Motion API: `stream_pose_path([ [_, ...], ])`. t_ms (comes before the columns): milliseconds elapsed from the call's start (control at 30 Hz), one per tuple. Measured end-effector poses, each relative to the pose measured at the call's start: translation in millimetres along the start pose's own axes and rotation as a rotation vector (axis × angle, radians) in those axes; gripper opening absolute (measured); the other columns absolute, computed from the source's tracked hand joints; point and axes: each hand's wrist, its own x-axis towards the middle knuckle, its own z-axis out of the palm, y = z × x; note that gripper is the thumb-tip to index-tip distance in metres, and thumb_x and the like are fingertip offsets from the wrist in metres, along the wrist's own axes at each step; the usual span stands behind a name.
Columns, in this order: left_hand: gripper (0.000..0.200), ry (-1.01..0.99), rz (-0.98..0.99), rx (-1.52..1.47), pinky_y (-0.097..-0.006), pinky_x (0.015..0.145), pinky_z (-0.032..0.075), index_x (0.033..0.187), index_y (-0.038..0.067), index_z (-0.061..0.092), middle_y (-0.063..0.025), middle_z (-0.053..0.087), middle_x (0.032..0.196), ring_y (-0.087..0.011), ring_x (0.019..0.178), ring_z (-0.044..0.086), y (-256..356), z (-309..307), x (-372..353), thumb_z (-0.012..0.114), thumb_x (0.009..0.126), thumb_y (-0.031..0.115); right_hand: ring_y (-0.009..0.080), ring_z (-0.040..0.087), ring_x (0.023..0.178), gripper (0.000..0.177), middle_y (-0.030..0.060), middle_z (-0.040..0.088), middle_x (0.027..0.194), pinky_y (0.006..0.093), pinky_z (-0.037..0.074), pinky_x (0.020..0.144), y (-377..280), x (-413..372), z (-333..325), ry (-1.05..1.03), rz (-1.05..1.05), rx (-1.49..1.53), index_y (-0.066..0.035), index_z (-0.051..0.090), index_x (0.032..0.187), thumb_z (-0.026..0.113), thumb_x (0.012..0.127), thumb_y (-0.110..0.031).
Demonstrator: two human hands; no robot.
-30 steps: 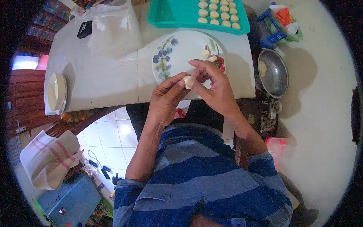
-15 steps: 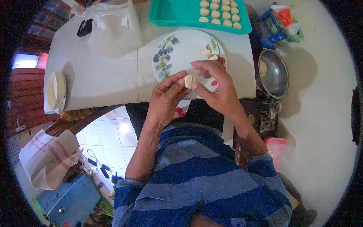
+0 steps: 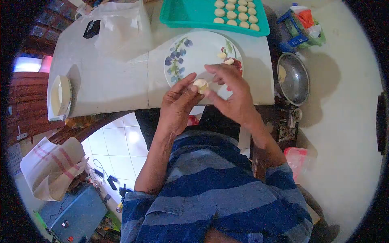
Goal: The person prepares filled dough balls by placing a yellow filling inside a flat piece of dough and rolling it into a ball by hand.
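Observation:
Over the near rim of a floral plate (image 3: 202, 44), my left hand (image 3: 177, 101) pinches a small piece of pale dough (image 3: 200, 84) between thumb and fingers. The dough looks cupped, with a yellowish patch on its lower side. My right hand (image 3: 235, 95) is just to the right of it, thumb and fingers spread apart, the thumb tip close by the dough. Small pale bits (image 3: 229, 61) lie on the plate beyond my right fingers. Behind the plate, a green tray (image 3: 186, 18) holds rows of round dough balls (image 3: 231, 15).
A clear plastic bag (image 3: 123, 32) lies at the table's back left, and a cream bowl (image 3: 61, 96) stands by the left edge. Right of the table are a metal basin (image 3: 295, 81) and a blue basket (image 3: 296, 34). A striped cloth (image 3: 52, 166) hangs at lower left.
The dough has been turned and now shows a cupped shape with a yellowish patch. My right thumb has drawn slightly away from it. My left hand stays nearly in place.

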Motion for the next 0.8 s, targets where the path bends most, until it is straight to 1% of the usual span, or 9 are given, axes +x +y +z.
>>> stream_pose_path([
  [100, 0.035, 0.002, 0.015, 0.044, -0.0318, 0.094, 0.056, 0.132, -0.003, 0.06, -0.0128, 0.068, 0.12, -0.0191, 0.107, 0.067, 1, 0, -1, 0.065, 0.1, 0.011, 0.0191, 0.064, 0.097, 0.052, 0.0093, 0.067, 0.108, 0.0348, 0.052, 0.092, 2, 7, -14, -0.02, 0.057, 0.083, -0.007, 0.063, 0.134, 0.075, 0.084, -0.005],
  [167, 0.034, 0.002, 0.004, 0.047, -0.0313, 0.094, 0.056, 0.131, -0.002, 0.06, -0.0122, 0.069, 0.119, -0.0185, 0.105, 0.067, 1, 0, 0, 0.066, 0.1, 0.01, 0.0258, 0.067, 0.105, 0.043, 0.0127, 0.069, 0.113, 0.0391, 0.053, 0.093, 3, 11, -19, -0.139, 0.057, 0.084, -0.009, 0.065, 0.13, 0.074, 0.089, -0.016],
  [300, 0.033, -0.044, 0.03, 0.138, -0.0302, 0.092, 0.056, 0.129, -0.001, 0.063, -0.0107, 0.07, 0.117, -0.0168, 0.103, 0.067, -4, -4, 1, 0.068, 0.098, 0.01, 0.0253, 0.068, 0.102, 0.04, 0.0118, 0.07, 0.112, 0.039, 0.053, 0.093, 12, 14, -17, -0.17, 0.035, 0.083, -0.009, 0.067, 0.128, 0.074, 0.09, -0.018],
  [367, 0.033, -0.07, 0.046, 0.163, -0.03, 0.092, 0.056, 0.128, -0.001, 0.063, -0.0104, 0.07, 0.116, -0.0161, 0.103, 0.067, -4, -4, 0, 0.069, 0.098, 0.01, 0.016, 0.064, 0.091, 0.044, 0.007, 0.07, 0.102, 0.0316, 0.052, 0.083, 15, 14, -15, -0.206, -0.042, 0.015, -0.006, 0.064, 0.133, 0.071, 0.089, -0.006],
  [500, 0.032, -0.043, 0.021, 0.238, -0.0298, 0.089, 0.056, 0.126, 0.0, 0.065, -0.0097, 0.072, 0.112, -0.0151, 0.1, 0.068, -4, -5, 0, 0.07, 0.097, 0.01, 0.0142, 0.064, 0.09, 0.039, 0.0055, 0.07, 0.099, 0.031, 0.052, 0.082, 18, 14, -10, -0.264, 0.044, 0.11, -0.005, 0.065, 0.13, 0.07, 0.091, -0.005],
  [567, 0.032, -0.044, 0.016, 0.237, -0.0297, 0.088, 0.057, 0.126, 0.0, 0.065, -0.0095, 0.072, 0.111, -0.0148, 0.099, 0.068, -3, -6, 0, 0.07, 0.097, 0.011, 0.0132, 0.064, 0.088, 0.037, 0.0047, 0.07, 0.099, 0.0301, 0.052, 0.082, 18, 13, -9, -0.23, 0.08, 0.2, -0.004, 0.066, 0.127, 0.07, 0.091, -0.005],
  [667, 0.031, -0.04, 0.004, 0.235, -0.0297, 0.088, 0.057, 0.126, 0.0, 0.065, -0.0092, 0.073, 0.108, -0.015, 0.098, 0.069, -2, -3, 1, 0.07, 0.097, 0.011, 0.0138, 0.064, 0.087, 0.035, 0.0046, 0.069, 0.098, 0.0304, 0.052, 0.083, 20, 9, -9, -0.2, 0.091, 0.218, -0.003, 0.067, 0.126, 0.07, 0.091, -0.005],
  [767, 0.032, -0.06, 0.023, 0.262, -0.0303, 0.09, 0.057, 0.127, -0.001, 0.064, -0.0104, 0.072, 0.112, -0.0159, 0.102, 0.068, -3, -5, 3, 0.068, 0.099, 0.011, 0.0149, 0.064, 0.09, 0.038, 0.0051, 0.068, 0.1, 0.0315, 0.052, 0.085, 18, 8, -10, -0.173, 0.033, 0.094, -0.004, 0.066, 0.128, 0.072, 0.09, -0.005],
  [800, 0.032, -0.031, -0.017, 0.147, -0.0305, 0.092, 0.057, 0.128, -0.001, 0.064, -0.0112, 0.071, 0.114, -0.0166, 0.104, 0.068, -1, -4, 2, 0.067, 0.099, 0.011, 0.0149, 0.064, 0.09, 0.038, 0.0051, 0.068, 0.1, 0.0315, 0.052, 0.085, 16, 9, -11, -0.174, 0.032, 0.094, -0.004, 0.066, 0.128, 0.072, 0.09, -0.005],
])
